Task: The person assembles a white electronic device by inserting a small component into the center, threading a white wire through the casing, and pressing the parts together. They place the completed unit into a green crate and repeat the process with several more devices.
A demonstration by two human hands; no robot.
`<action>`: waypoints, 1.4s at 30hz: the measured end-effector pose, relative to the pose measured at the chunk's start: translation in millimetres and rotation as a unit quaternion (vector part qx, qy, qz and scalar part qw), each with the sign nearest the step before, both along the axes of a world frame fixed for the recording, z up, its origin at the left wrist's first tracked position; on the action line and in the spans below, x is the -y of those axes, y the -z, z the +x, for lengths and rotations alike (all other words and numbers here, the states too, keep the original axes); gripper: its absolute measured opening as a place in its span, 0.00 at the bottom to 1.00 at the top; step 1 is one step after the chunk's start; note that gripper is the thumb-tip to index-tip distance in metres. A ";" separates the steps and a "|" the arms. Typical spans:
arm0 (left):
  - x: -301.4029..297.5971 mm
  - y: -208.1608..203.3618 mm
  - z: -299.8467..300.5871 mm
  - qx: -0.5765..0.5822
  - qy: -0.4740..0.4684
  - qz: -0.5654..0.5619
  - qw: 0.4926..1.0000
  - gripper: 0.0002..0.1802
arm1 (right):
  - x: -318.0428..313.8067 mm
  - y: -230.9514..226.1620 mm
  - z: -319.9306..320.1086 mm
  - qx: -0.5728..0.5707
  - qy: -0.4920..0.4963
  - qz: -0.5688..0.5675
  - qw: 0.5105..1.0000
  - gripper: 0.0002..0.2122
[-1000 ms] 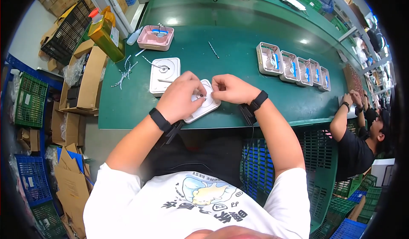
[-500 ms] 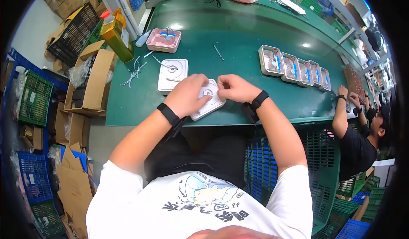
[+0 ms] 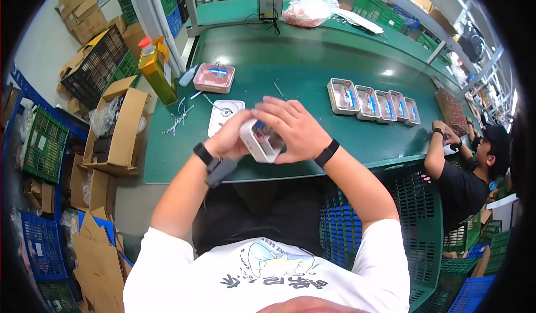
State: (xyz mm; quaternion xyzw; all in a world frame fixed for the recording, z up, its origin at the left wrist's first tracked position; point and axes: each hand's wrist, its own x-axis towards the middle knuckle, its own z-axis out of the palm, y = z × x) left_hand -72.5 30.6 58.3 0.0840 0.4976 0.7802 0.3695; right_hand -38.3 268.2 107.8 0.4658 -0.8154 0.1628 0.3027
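Note:
Between my two hands a white square plastic housing (image 3: pixel 260 149) is held up on its side, tilted, above the near edge of the bench. Its open side faces right and shows wires and a bit of blue inside. My left hand (image 3: pixel 228 136) grips its left side. Across the top and right side curls my right hand (image 3: pixel 301 128), thumb at the bottom corner. Just behind my left hand lies a flat white square plate (image 3: pixel 219 122) with a round centre and a twisted cord, partly covered by that hand.
A pink-lined housing (image 3: pixel 204 82), a small bottle (image 3: pixel 188 76), loose cords (image 3: pixel 180 118) and a yellow-green oil can (image 3: pixel 157 76) are at left. Several open white housings (image 3: pixel 342 106) stand in a row at right. Beyond them sits a co-worker (image 3: pixel 464 182). Cartons (image 3: pixel 126 124) flank the bench.
The white piece, earlier low on the bench with its round-centred face up, is now raised and turned on its side. My right hand has moved from its edge to wrap over it. The view has shifted.

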 end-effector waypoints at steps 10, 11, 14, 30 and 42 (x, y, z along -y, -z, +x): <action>89.0 44.3 -10.6 -0.395 -0.296 -0.270 0.827 0.42 | -78.7 68.2 -64.0 0.173 0.531 -0.054 0.828 0.45; 91.8 52.6 -17.8 -0.397 -0.295 -0.269 0.826 0.42 | -81.2 70.2 -69.5 0.162 0.594 -0.029 0.788 0.45; 92.7 77.1 -33.7 -0.470 -0.268 -0.371 0.755 0.47 | -68.3 68.5 -82.4 0.146 0.597 0.015 0.788 0.42; -1.2 58.6 -104.1 -0.295 0.076 -0.233 0.924 0.40 | -1.0 104.0 -36.9 0.264 0.135 -0.160 0.941 0.18; 14.7 69.9 -101.0 -0.242 0.020 -0.031 0.970 0.31 | -11.9 79.7 -46.3 0.272 0.116 -0.136 0.946 0.11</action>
